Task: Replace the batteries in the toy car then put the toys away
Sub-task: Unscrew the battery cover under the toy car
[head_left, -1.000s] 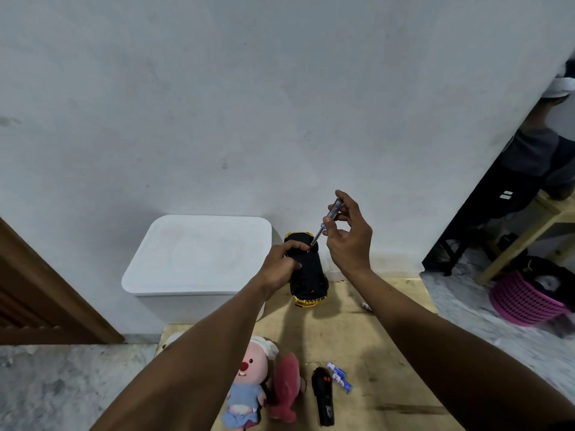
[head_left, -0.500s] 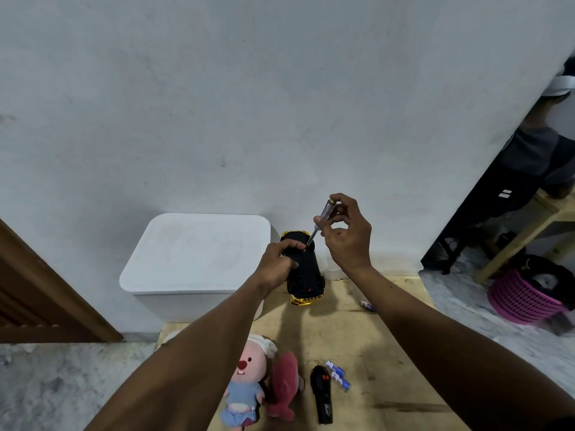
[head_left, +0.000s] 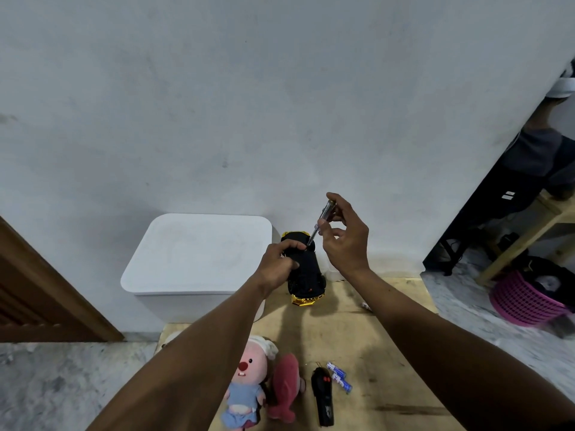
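Observation:
A black toy car (head_left: 306,275) with gold trim stands tilted, underside toward me, its gold end on the wooden table (head_left: 373,337). My left hand (head_left: 280,264) grips its upper part. My right hand (head_left: 345,237) pinches a small screwdriver (head_left: 320,220) whose tip touches the car's underside near the top. Blue batteries (head_left: 340,377) lie near the table's front, beside a black remote control (head_left: 323,396). A pink plush doll (head_left: 249,381) and a red plush (head_left: 284,385) lie left of the remote.
A white lidded bin (head_left: 199,253) sits at the table's back left against the grey wall. One small battery (head_left: 365,305) lies right of the car. A wooden door frame (head_left: 46,290) is at left. At right are a pink basket (head_left: 525,301), a wooden bench and a person.
The screwdriver has swung more upright and its tip stays on the car. My right-hand fingers have shifted on the handle. The car and my left hand barely moved.

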`<state>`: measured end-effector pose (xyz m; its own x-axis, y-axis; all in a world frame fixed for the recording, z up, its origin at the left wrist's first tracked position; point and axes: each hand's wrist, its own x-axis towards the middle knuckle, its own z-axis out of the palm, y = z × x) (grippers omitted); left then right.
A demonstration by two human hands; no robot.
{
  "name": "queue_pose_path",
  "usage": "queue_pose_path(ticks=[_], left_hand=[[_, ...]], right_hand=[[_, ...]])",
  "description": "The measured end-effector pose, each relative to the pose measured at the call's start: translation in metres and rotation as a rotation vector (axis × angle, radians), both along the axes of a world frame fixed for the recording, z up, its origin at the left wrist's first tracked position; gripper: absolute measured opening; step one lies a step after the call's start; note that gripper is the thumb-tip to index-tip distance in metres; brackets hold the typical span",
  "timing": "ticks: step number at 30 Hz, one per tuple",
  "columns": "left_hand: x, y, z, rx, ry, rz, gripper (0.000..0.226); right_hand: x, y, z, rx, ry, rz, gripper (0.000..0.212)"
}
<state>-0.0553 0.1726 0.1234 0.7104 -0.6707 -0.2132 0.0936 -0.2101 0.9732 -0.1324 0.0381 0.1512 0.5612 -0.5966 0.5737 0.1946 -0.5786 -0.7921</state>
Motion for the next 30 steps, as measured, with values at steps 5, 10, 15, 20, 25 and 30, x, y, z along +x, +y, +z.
queue_pose_path(ticks=[5, 10, 15, 20, 25, 30], left_hand=[[0.001, 0.001, -0.001, -0.002, 0.002, -0.007, 0.046], [0.0, -0.001, -0.001, 0.005, -0.01, -0.001, 0.046], [-0.001, -0.004, -0.003, 0.004, -0.004, 0.0, 0.046], [-0.007, -0.008, -0.019, 0.012, 0.013, 0.038, 0.056], [-0.015, -0.01, -0.045, -0.002, 0.067, 0.048, 0.06], [-0.019, -0.016, -0.067, 0.061, 0.125, 0.063, 0.062]], right_hand=[[0.001, -0.002, 0.0, -0.029, -0.004, -0.014, 0.046], [0.003, -0.004, -0.003, 0.038, 0.019, 0.028, 0.055], [-0.001, -0.005, -0.004, 0.051, 0.054, 0.043, 0.065], [-0.019, -0.029, -0.018, 0.253, -0.012, -0.15, 0.072], [-0.065, -0.064, -0.082, 0.378, 0.404, -0.283, 0.054], [-0.103, -0.065, -0.147, 0.141, 1.005, -0.181, 0.052]])
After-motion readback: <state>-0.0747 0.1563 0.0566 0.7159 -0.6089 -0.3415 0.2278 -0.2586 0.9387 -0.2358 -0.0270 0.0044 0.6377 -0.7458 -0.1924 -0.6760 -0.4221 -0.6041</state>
